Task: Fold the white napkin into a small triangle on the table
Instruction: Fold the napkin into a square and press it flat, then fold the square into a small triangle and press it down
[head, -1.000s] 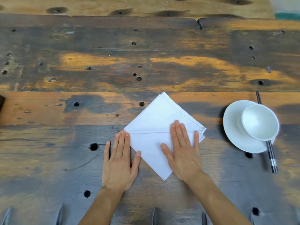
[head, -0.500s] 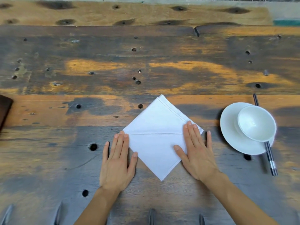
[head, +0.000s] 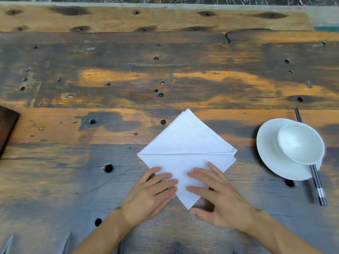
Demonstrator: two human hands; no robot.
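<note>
Diamondwise, white napkin (head: 185,143), crease crosswise, corner toward both hands

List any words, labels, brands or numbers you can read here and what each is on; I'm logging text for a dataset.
None: no readable text shows.
The white napkin, bowl, saucer and wooden table are all unmarked.
The chopsticks carry pale bands, not letters.

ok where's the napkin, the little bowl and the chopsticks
white napkin (head: 185,142), head view, on its upper triangular half above the crease
small bowl (head: 299,143), head view, on its inner white surface
chopsticks (head: 318,182), head view, on the dark shafts sticking out below the saucer
</note>
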